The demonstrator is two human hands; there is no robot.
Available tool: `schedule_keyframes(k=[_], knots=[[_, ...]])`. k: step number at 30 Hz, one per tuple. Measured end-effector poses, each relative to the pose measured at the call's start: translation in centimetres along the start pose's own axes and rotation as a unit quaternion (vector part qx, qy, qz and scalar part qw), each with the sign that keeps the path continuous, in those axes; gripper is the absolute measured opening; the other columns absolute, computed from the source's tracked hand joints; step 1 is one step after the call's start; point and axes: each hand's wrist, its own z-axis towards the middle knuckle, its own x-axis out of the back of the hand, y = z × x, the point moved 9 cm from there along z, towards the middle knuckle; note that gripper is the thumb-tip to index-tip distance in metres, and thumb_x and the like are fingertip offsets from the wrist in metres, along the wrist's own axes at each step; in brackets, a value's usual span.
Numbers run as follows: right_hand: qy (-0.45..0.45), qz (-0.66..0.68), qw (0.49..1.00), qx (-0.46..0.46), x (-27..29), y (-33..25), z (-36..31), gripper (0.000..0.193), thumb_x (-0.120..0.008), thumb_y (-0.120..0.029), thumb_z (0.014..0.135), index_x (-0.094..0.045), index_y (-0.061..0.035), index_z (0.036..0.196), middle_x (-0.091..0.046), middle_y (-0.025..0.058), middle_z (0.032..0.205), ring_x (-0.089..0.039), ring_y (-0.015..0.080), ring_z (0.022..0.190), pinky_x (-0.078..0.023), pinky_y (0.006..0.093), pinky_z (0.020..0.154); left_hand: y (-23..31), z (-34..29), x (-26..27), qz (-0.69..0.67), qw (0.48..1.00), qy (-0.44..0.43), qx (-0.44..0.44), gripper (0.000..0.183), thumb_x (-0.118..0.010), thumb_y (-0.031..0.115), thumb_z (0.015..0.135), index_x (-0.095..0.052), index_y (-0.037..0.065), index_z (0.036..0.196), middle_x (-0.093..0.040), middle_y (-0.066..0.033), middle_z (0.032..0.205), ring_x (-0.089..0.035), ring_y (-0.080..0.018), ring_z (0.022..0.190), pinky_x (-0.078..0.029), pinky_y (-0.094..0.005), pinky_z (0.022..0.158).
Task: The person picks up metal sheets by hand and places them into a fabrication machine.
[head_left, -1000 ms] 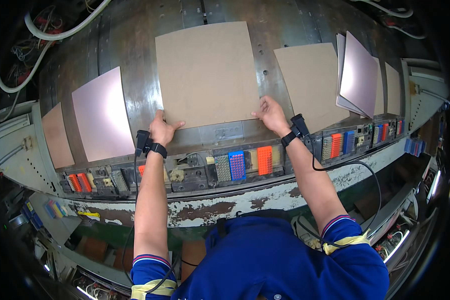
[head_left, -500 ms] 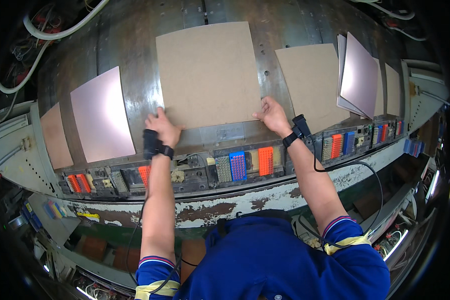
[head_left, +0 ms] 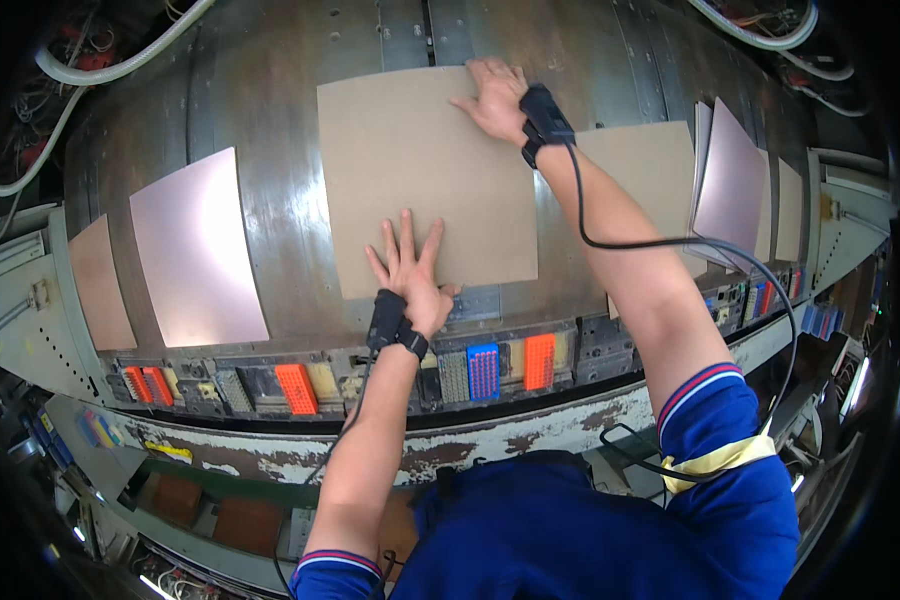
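While the brown board (head_left: 420,175) lies on the counter (head_left: 282,190), the left hand (head_left: 412,283) spreads open across the board's near edge; the right hand (head_left: 497,100), also open, lies over its far right corner. A pinkish sheet (head_left: 200,250) sits left of the board.

Both hands have left the near corners of the board (head_left: 400,140) and now lie over it, one near, one far.
From where I stand, the left hand (head_left: 415,285), which was at the near left corner, has come inward to the middle of the near edge, its fingers now spread over the surface and pointing away from the person. The right hand (head_left: 498,100) has gone from the near right corner to the far right one, thumb stretched leftward. The right forearm (head_left: 620,225) now crosses above the second board (head_left: 635,160), hiding part of it. An orange block (head_left: 296,389), earlier partly behind the left forearm (head_left: 375,435), shows whole.
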Motion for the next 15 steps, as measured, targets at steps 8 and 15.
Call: schedule_keyframes(k=[8, 15], knots=[[-0.224, 0.028, 0.973, 0.041, 3.5, -1.5, 5.5, 0.062, -0.064, -0.063, 0.084, -0.073, -0.0036, 0.100, -0.070, 0.0203, 0.098, -0.065, 0.0360, 0.096, -0.050, 0.0433, 0.086, 0.2, -1.9, 1.2, -0.045, 0.999, 0.027, -0.007, 0.112, -0.090, 0.017, 0.061, -0.033, 0.020, 0.156, -0.014, -0.0115, 0.167, -0.008, -0.0389, 0.153, -0.004, -0.0651, 0.119], [-0.122, 0.129, 0.982, 0.061, 22.7, -13.1, -5.4, 0.039, -0.074, -0.042, 0.084, -0.072, -0.0049, 0.095, -0.070, 0.0198, 0.086, -0.066, 0.0407, 0.083, -0.053, 0.0461, 0.072, 0.9, -8.0, 18.8, -0.222, 0.881, 0.417, 0.030, 0.088, -0.075, 0.021, 0.088, -0.022, 0.001, 0.156, -0.023, -0.0268, 0.159, -0.023, -0.0400, 0.148, -0.019, -0.0512, 0.121]])
